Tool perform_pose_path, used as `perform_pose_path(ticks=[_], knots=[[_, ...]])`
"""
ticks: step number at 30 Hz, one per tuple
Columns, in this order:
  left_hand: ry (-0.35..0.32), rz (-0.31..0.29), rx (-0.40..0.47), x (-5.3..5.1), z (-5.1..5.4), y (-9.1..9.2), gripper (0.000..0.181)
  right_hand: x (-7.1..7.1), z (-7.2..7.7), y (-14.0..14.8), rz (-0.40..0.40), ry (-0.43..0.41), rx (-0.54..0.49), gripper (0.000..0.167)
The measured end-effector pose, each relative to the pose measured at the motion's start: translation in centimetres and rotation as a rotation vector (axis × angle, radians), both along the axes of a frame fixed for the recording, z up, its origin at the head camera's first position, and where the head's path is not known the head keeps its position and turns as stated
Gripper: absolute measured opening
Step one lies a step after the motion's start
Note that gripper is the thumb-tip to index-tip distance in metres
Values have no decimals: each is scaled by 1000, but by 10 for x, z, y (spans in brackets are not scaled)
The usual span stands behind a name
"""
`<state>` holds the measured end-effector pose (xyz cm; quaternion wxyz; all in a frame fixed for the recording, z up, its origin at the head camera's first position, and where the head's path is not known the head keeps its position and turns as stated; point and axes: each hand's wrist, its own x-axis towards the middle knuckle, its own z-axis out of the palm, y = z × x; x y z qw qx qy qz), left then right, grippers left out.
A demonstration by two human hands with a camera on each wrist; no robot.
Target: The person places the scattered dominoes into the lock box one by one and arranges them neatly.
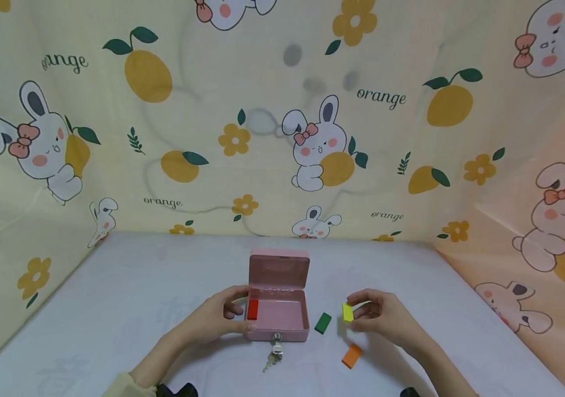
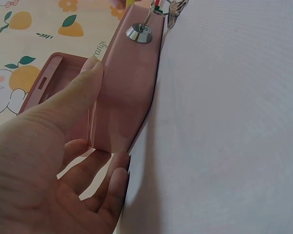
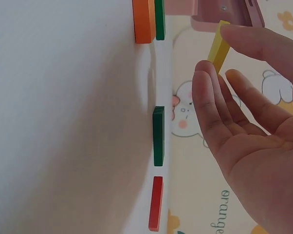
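A pink metal cash box (image 1: 282, 315) stands on the white table with its lid raised. Inside, against the left wall, is a red block (image 1: 252, 309). My left hand (image 1: 210, 317) holds the box by its left side, thumb at the front and fingers behind. To the right of the box, my right hand (image 1: 382, 317) pinches a yellow block (image 1: 347, 312) above the table. Between box and right hand lies a green block (image 1: 323, 323). An orange block (image 1: 351, 356) lies nearer the front.
Keys (image 1: 272, 359) hang from the lock on the box's front. The right wrist view also shows a second green block (image 3: 158, 136) and another red block (image 3: 156, 203) on the table, neither seen in the head view. A patterned cloth (image 1: 262, 182) rises behind the table.
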<state>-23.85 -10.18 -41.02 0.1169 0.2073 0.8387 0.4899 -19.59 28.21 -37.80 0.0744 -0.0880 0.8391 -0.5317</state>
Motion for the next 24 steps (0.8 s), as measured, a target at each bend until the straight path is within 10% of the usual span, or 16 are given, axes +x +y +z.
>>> perform_pose_path(ticks=[24], knots=[[13, -4, 0, -1, -3, -2, 82, 6, 4, -15, -18, 12, 20, 48]])
